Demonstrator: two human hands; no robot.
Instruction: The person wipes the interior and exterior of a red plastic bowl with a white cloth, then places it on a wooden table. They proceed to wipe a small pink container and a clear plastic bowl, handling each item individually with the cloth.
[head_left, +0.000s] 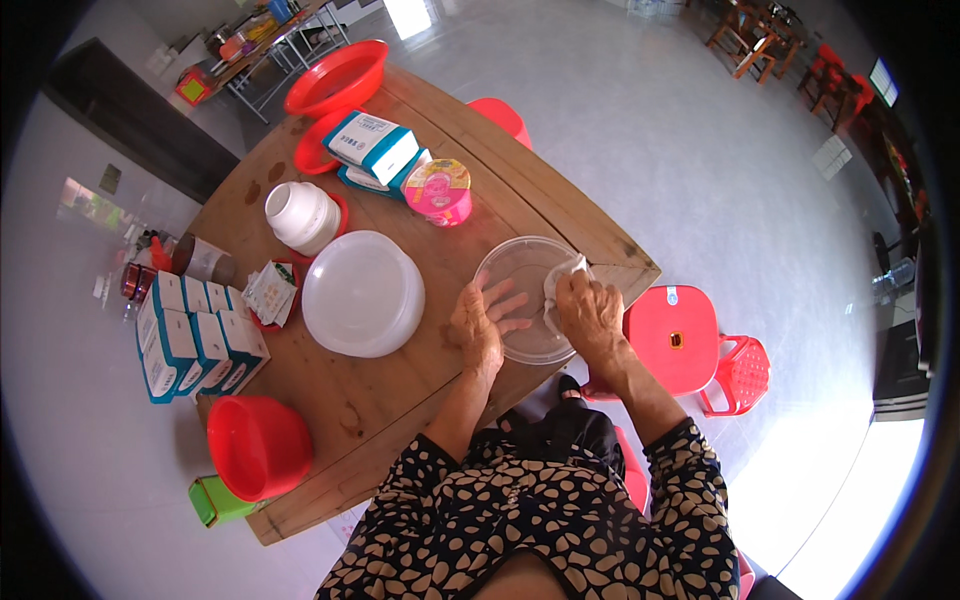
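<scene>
A round, clear plastic lid (520, 258) is in front of me by the table's right edge. My left hand (480, 328) holds it at its left side, the spread fingers showing through the plastic. My right hand (588, 312) is closed on a crumpled white tissue (552, 288) and presses it on the lid's right part. To the left of my left hand sits a stack of round, whitish translucent lids (362, 293).
Farther back on the wooden table (480, 212) are a pink instant noodle cup (440, 192), tissue packs (372, 142), white bowls (302, 216) and red basins (340, 78). More tissue packs (195, 335) and a red bucket (258, 447) stand left. Red stools (672, 338) border the right edge.
</scene>
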